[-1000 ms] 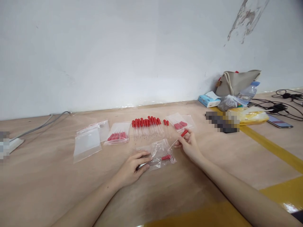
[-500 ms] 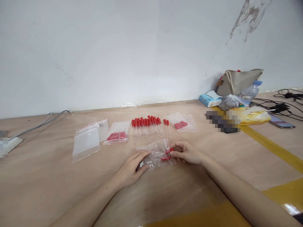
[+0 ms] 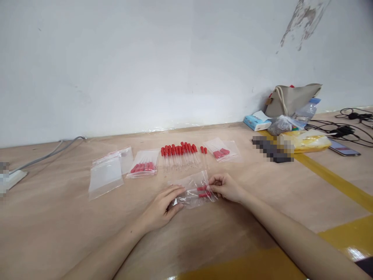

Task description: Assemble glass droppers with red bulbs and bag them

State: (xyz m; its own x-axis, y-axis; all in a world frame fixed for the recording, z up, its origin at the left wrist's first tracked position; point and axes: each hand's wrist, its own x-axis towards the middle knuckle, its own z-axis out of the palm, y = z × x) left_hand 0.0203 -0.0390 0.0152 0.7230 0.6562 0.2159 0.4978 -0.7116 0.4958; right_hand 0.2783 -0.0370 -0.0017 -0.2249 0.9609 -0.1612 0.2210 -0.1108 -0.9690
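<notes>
A clear zip bag (image 3: 190, 198) lies flat in front of me, its mouth facing right. Inside it are droppers with red bulbs (image 3: 204, 195), the bulbs towards the mouth. My left hand (image 3: 164, 204) grips the bag's left end between thumb and fingers. At the mouth, my right hand (image 3: 223, 188) has its fingers closed in a pinch on a dropper's red bulb end; the fingertips partly hide it. Behind the bag lies a row of loose red-bulbed droppers (image 3: 180, 151), with two droppers (image 3: 204, 151) set slightly apart on its right.
Filled bags of droppers lie left (image 3: 142, 167) and right (image 3: 222, 151) of the row. Flat bags (image 3: 106, 175) lie further left. At the right are a blue tissue box (image 3: 258, 121), a yellow pack (image 3: 309, 142), a phone (image 3: 345, 147), black cables (image 3: 346, 130) and a grey bag (image 3: 294, 99).
The upper red bulb has slid left, further into the bag. My right hand has shifted slightly left with it, while my left hand stays on the bag's left end.
</notes>
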